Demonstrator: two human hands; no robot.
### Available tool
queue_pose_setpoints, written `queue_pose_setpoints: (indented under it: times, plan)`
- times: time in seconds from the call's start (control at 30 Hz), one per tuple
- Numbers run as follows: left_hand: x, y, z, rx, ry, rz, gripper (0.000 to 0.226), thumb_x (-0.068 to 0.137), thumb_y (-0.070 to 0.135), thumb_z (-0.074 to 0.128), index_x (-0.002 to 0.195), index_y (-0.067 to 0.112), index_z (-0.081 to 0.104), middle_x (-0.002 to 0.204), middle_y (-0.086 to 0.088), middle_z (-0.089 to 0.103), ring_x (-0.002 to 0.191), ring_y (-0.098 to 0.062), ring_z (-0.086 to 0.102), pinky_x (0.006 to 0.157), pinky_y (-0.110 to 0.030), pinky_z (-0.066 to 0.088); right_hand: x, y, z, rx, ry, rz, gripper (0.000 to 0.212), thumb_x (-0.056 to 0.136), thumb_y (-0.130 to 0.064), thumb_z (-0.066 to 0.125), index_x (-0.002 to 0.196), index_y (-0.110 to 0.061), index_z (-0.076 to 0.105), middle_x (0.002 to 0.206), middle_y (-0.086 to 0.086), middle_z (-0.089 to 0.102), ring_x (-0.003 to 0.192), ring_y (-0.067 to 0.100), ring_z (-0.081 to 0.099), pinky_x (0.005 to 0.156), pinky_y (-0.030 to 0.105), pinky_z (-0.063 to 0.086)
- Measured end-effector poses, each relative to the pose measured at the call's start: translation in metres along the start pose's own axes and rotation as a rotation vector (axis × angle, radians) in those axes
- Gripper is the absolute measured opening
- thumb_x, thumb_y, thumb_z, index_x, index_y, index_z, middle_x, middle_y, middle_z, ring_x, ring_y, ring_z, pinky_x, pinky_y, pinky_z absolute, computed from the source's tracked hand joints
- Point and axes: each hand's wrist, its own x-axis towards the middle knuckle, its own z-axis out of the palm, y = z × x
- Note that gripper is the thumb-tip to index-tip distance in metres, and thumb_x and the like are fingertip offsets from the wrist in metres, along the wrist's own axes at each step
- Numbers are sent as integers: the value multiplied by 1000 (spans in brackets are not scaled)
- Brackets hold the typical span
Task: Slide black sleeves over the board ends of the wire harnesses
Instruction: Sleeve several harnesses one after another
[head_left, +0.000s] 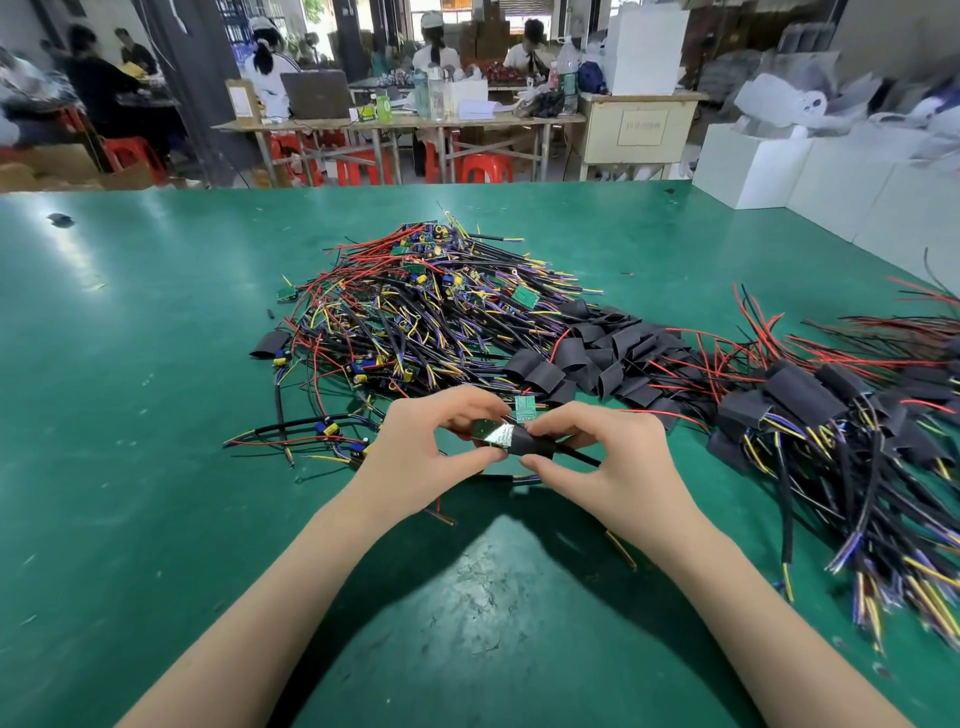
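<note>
Green desk (156, 415) carries it all: beyond the hands, one big heap of bare harnesses (415, 301), too many to count; to their right, a pile of sleeved ones (810, 405), with loose sleeves (597, 358) between. Left hand (431, 447) pinches a circuit board (491, 434); right hand (602, 452) pinches the black sleeve (530, 446), which covers part of the board. Sleeving looks midway; next, I'd judge, comes drawing the sleeve fully over the board.
</note>
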Motion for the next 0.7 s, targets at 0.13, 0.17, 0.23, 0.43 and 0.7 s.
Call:
queue_pose_setpoints:
  times: [0.13,0.17,0.23,0.43,0.7]
  plan:
    - [0,-1,-3,-6,10,-4,25,75,10,83,97,16,72,96,13,70,94,-5,64,83,-19,49,1,0,0,63,21,56,22,69,-13,84,88,-17,74,82,-13,72,79,1,65,73,19,51]
    - [0,-1,-3,-8,9,-3,25,75,11,83,96,17,72,95,12,70,93,-6,63,83,-19,48,1,-1,0,61,23,48,22,69,-13,84,88,-17,75,83,-13,72,80,1,65,73,20,52]
    - [0,-3,-3,-27,-1,-3,24,75,11,83,96,17,72,93,10,69,89,-10,62,82,-22,48,0,-1,1,57,32,13,24,69,-10,84,90,-15,74,87,-10,72,82,2,65,74,21,53]
    - [1,-5,-3,-110,-13,-14,22,75,16,81,95,17,70,87,1,67,78,-17,59,76,-27,48,0,-1,2,20,83,-117,25,69,0,80,91,-8,71,94,-5,69,86,6,63,79,24,53]
    - [2,-4,-7,-190,-13,-69,24,73,20,81,95,17,71,88,-2,71,80,-16,64,78,-26,49,0,0,4,192,122,34,23,71,-1,80,89,-14,74,91,-6,73,84,7,69,80,26,56]
